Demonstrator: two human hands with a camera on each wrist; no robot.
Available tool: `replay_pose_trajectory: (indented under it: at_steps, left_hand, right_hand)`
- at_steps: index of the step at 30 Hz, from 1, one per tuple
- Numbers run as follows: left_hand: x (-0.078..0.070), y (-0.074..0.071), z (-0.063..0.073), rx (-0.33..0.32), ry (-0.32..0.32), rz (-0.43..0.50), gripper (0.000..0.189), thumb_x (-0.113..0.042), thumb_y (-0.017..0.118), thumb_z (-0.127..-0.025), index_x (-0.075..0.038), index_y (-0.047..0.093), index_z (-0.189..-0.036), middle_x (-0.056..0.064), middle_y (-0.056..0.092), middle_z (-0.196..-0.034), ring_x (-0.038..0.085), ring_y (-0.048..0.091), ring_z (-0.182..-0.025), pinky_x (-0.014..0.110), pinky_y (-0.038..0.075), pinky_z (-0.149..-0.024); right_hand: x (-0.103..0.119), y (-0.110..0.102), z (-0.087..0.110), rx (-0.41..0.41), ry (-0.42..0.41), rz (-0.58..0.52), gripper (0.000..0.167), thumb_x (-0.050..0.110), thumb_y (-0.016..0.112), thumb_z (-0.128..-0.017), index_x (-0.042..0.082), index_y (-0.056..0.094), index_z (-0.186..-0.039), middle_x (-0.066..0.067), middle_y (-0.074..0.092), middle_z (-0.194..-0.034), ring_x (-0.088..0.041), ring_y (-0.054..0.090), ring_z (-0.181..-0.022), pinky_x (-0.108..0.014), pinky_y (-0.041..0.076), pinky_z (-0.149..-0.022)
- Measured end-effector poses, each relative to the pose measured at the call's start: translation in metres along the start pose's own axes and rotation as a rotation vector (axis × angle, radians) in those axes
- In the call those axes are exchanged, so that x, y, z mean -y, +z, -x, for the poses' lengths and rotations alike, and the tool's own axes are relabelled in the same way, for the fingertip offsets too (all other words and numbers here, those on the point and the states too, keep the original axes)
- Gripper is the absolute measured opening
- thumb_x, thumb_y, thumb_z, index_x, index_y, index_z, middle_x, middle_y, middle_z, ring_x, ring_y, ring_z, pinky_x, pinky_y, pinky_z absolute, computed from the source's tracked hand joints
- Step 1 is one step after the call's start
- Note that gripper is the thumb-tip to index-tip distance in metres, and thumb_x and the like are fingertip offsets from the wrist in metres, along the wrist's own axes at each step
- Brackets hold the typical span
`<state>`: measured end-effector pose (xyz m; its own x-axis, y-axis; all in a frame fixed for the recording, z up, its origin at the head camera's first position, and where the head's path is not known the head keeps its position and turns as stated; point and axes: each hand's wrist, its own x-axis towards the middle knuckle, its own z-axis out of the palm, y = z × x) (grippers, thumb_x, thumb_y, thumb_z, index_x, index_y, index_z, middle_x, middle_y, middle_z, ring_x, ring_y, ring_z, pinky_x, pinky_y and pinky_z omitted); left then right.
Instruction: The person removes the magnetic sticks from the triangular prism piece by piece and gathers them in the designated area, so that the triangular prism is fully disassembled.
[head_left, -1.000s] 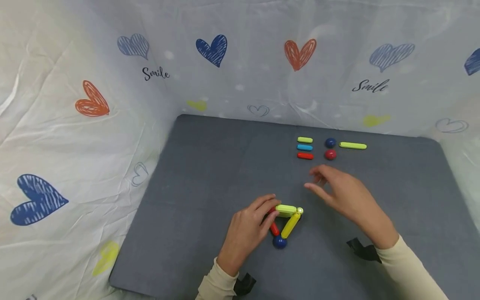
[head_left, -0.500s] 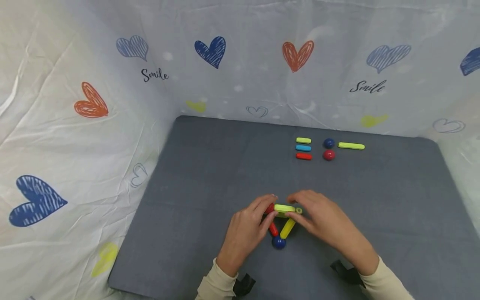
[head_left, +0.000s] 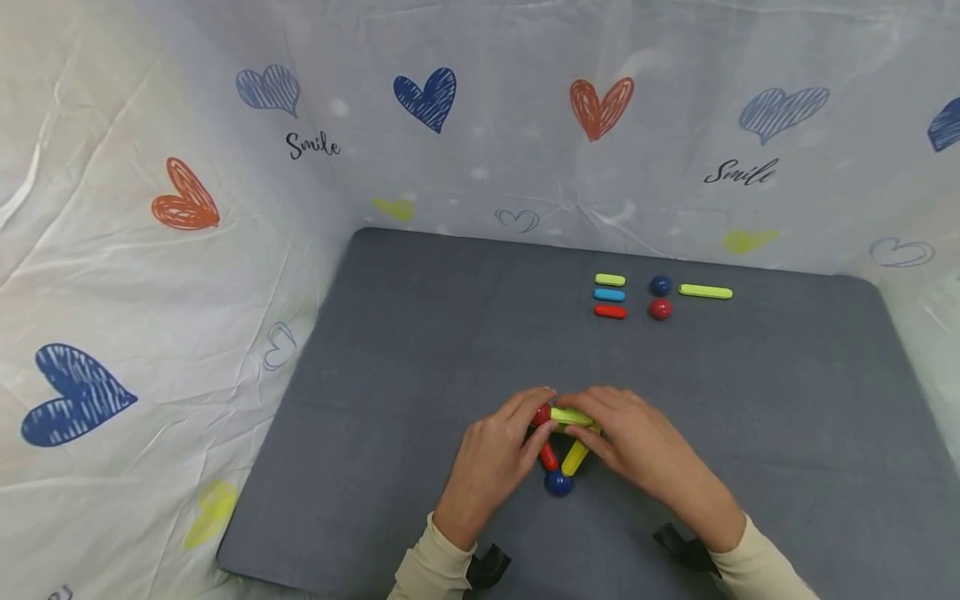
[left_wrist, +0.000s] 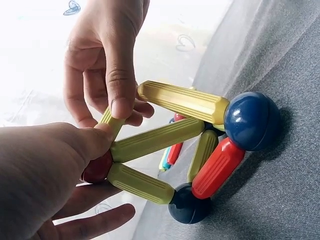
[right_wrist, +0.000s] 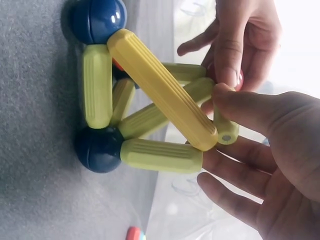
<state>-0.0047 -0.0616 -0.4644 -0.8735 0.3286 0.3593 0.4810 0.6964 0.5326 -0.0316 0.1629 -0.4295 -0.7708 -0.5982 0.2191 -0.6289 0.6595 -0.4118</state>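
A frame of magnetic building rods and balls stands on the grey board, its blue balls [right_wrist: 97,150] at the base. At its top left, my left hand [head_left: 483,471] holds the red ball [head_left: 542,414] between thumb and fingers. My right hand [head_left: 652,454] pinches the light-green rod [head_left: 572,415] that runs right from that ball. This rod's right end is bare in the right wrist view, beside the upper end of a slanting yellow rod [right_wrist: 162,90]. A short red rod [left_wrist: 218,168] links two blue balls low down. Fingers hide part of the red ball.
Farther back on the board [head_left: 420,333] lie short green, blue [head_left: 610,295] and red rods [head_left: 611,312]. Beside them are a loose blue ball [head_left: 661,286], a red ball [head_left: 661,309] and a longer green rod [head_left: 705,292]. A printed cloth [head_left: 517,125] hangs behind.
My right hand came in from the right with nothing in it, reached the top green rod, then slid left along it and pinches it. The left hand stays on the red ball.
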Motion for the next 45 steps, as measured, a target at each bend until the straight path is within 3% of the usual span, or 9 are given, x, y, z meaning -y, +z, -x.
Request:
replay_pose_trajectory:
  at_steps: [8, 11, 14, 18, 21, 45]
  left_hand:
    - [0.0, 0.0, -0.001, -0.002, 0.008, -0.005, 0.043, -0.031, 0.072, -0.104, -0.016, 0.065, -0.143, 0.001, 0.069, -0.137, 0.012, 0.076, -0.083, 0.024, 0.061, -0.072]
    - [0.0, 0.0, -0.001, -0.003, 0.008, -0.003, 0.042, -0.03, 0.072, -0.104, -0.016, 0.065, -0.143, 0.001, 0.069, -0.138, 0.012, 0.076, -0.084, 0.023, 0.06, -0.072]
    - [0.0, 0.0, 0.0, -0.001, 0.002, 0.006, 0.042, -0.03, 0.072, -0.104, -0.015, 0.066, -0.142, 0.001, 0.069, -0.137, 0.012, 0.076, -0.085, 0.025, 0.061, -0.072]
    - [0.001, 0.0, 0.0, 0.003, -0.001, 0.009, 0.042, -0.029, 0.073, -0.103, -0.015, 0.066, -0.142, 0.001, 0.069, -0.136, 0.012, 0.076, -0.084, 0.025, 0.061, -0.071]
    - [0.001, 0.001, 0.0, 0.006, -0.001, 0.005, 0.042, -0.029, 0.073, -0.103, -0.015, 0.066, -0.142, 0.001, 0.07, -0.136, 0.011, 0.076, -0.083, 0.025, 0.061, -0.07]
    - [0.001, 0.001, 0.001, -0.015, 0.02, -0.005, 0.042, -0.029, 0.072, -0.104, -0.014, 0.066, -0.143, 0.003, 0.07, -0.135, 0.011, 0.074, -0.076, 0.025, 0.06, -0.066]
  right_hand:
    - [0.001, 0.005, -0.001, -0.027, -0.043, 0.024, 0.038, 0.025, 0.086, -0.091, 0.022, 0.073, -0.126, 0.008, 0.07, -0.102, -0.01, 0.063, -0.087, -0.041, 0.059, -0.083]
    - [0.001, 0.007, -0.001, -0.043, -0.059, 0.029, 0.029, 0.038, 0.073, -0.101, 0.022, 0.073, -0.125, 0.008, 0.068, -0.099, -0.01, 0.062, -0.085, -0.04, 0.058, -0.08]
    - [0.001, 0.007, -0.002, -0.055, -0.072, 0.033, 0.038, 0.049, 0.054, -0.107, 0.021, 0.073, -0.125, 0.008, 0.067, -0.097, -0.01, 0.062, -0.083, -0.04, 0.057, -0.079]
    - [0.002, 0.007, -0.003, -0.069, -0.078, 0.042, 0.028, 0.037, 0.074, -0.101, 0.02, 0.075, -0.123, 0.008, 0.068, -0.097, -0.01, 0.062, -0.082, -0.04, 0.057, -0.077]
    - [0.003, 0.007, -0.003, -0.076, -0.078, 0.058, 0.034, 0.023, 0.086, -0.091, 0.02, 0.075, -0.122, 0.007, 0.067, -0.097, -0.011, 0.061, -0.082, -0.04, 0.056, -0.077]
    - [0.009, -0.009, -0.009, -0.055, -0.06, 0.138, 0.024, 0.026, 0.076, -0.097, 0.018, 0.076, -0.119, 0.005, 0.064, -0.098, -0.019, 0.064, -0.093, -0.052, 0.053, -0.097]
